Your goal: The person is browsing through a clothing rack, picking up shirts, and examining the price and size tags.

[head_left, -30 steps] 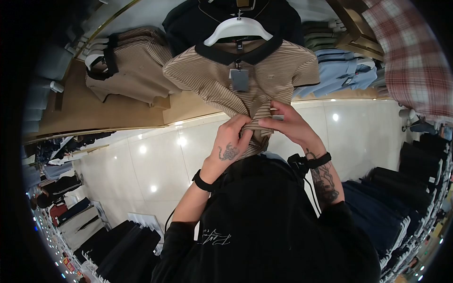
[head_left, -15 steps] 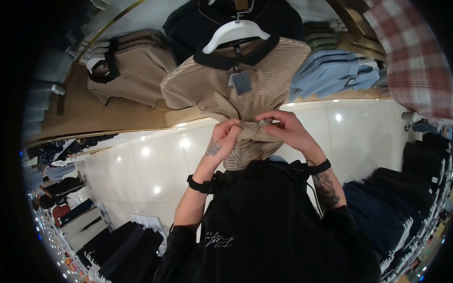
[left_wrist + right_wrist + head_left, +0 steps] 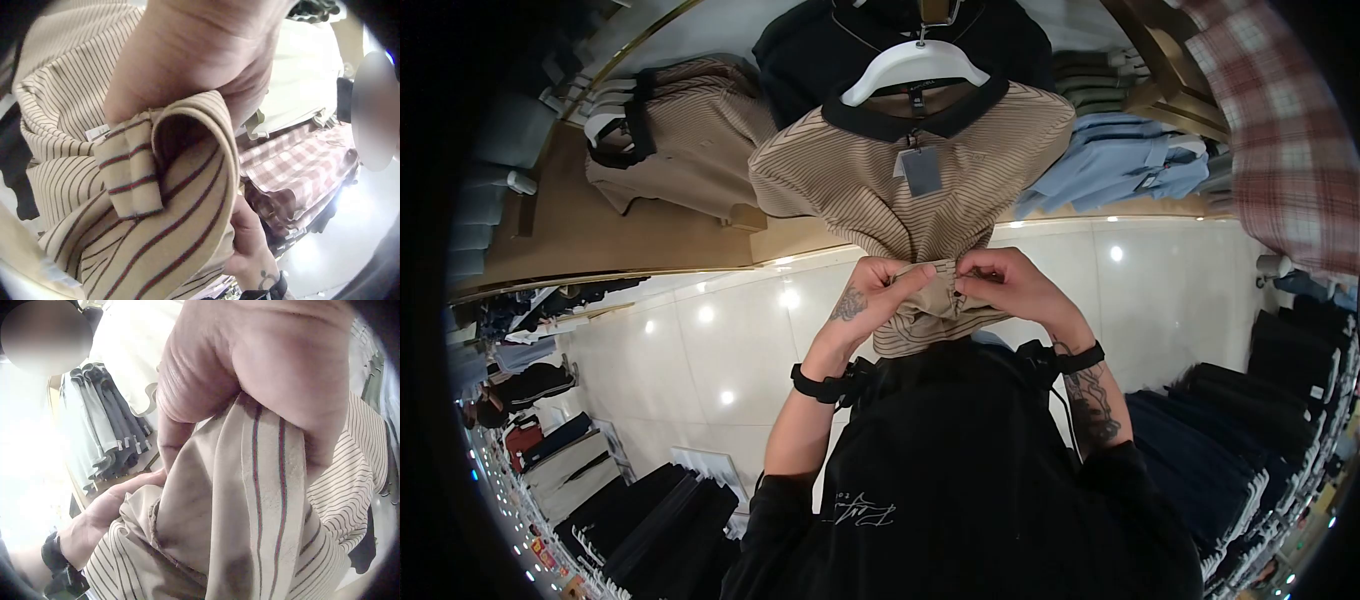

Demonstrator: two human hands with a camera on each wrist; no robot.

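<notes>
A beige striped polo shirt [image 3: 910, 190] with a dark collar hangs on a white hanger [image 3: 917, 66], a grey tag [image 3: 921, 171] at its neck. The left hand [image 3: 874, 297] pinches the gathered lower part of the shirt, thumb on top; in the left wrist view the left hand [image 3: 194, 56] grips a folded, curled edge. Close beside it, the right hand [image 3: 1010, 284] pinches the same bunched fabric. In the right wrist view the right hand [image 3: 262, 369] holds a fold with two dark red stripes, its fingertips partly hidden by cloth.
Behind hangs a black shirt [image 3: 790, 60]. Brown shirts [image 3: 690, 150] hang at the left, light blue shirts [image 3: 1115, 160] and a red plaid garment [image 3: 1285, 110] at the right. Dark trousers [image 3: 1210, 430] hang on a lower right rack, others [image 3: 650, 530] at lower left.
Both hands have moved slightly lower on the shirt, and the hem is now turned up, showing its inner side. The left hand has shifted left, its thumb now lying across the fold.
</notes>
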